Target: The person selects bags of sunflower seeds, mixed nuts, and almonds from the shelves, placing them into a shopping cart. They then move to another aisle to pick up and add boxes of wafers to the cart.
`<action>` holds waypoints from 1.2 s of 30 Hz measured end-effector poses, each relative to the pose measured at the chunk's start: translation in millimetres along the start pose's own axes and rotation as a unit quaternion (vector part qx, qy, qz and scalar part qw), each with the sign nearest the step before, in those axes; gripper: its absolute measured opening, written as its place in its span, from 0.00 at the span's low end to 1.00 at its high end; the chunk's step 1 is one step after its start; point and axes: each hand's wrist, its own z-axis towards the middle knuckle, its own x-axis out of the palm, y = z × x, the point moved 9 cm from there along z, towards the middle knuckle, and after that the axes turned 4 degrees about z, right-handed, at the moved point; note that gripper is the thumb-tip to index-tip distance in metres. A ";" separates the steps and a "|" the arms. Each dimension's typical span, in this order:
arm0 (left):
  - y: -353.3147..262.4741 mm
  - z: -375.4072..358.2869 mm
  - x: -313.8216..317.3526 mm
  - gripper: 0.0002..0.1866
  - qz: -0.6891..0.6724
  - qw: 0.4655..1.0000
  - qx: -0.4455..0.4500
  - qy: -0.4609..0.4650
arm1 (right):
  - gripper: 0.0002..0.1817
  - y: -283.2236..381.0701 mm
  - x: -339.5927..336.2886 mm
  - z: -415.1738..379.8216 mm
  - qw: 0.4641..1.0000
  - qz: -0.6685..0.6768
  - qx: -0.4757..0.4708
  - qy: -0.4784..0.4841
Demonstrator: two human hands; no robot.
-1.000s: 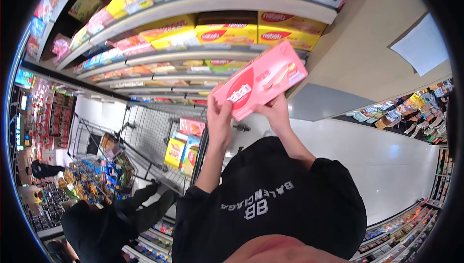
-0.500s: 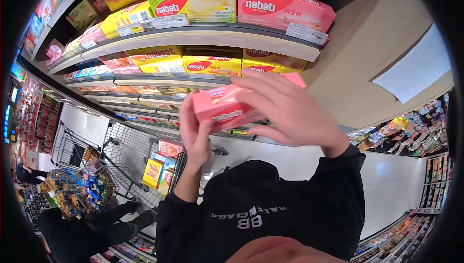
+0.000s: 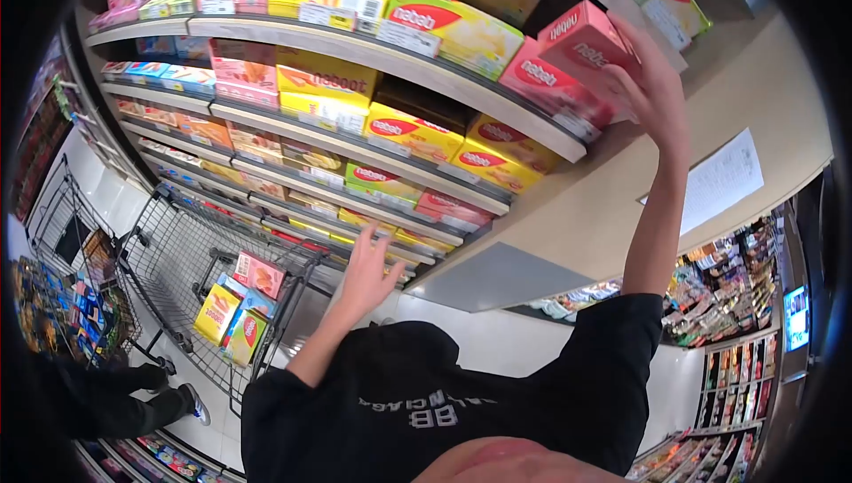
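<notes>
My right hand (image 3: 655, 83) is raised at the right end of the top visible shelf, its fingers round a pink nabati wafer box (image 3: 581, 43). That box overlaps another pink nabati box (image 3: 541, 75) standing on the shelf, beside a green-and-yellow nabati box (image 3: 453, 30). Lower down, my left hand (image 3: 368, 272) hangs in front of the lower shelves, fingers spread and holding nothing. Yellow nabati boxes (image 3: 413, 132) fill the shelf below the pink one.
A wire shopping cart (image 3: 191, 243) at the left holds several wafer boxes (image 3: 240, 314). A second cart (image 3: 75, 208) and a person's legs (image 3: 146, 399) are behind it. A paper sheet (image 3: 723, 177) is on the beige end panel (image 3: 577, 217).
The pink box, held before between both hands in front of my chest, has gone up to the shelf in my right hand. My left hand has let go and dropped lower.
</notes>
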 end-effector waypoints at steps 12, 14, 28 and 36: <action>69.4 -175.6 -1.0 0.25 0.132 0.981 -0.104 0.100 | 0.21 -100.6 53.9 15.9 0.982 -0.093 0.154 0.059; 67.2 -176.5 -3.5 0.23 0.132 0.980 -0.111 0.097 | 0.19 -104.2 59.6 18.2 0.980 -0.096 0.144 0.097; 60.2 -187.1 -2.6 0.20 0.135 0.980 -0.104 0.099 | 0.21 -108.6 63.8 12.3 0.957 0.027 0.260 0.124; 59.0 -186.7 2.5 0.26 0.130 0.980 -0.106 0.111 | 0.25 -85.8 39.6 7.0 0.995 0.034 0.081 0.047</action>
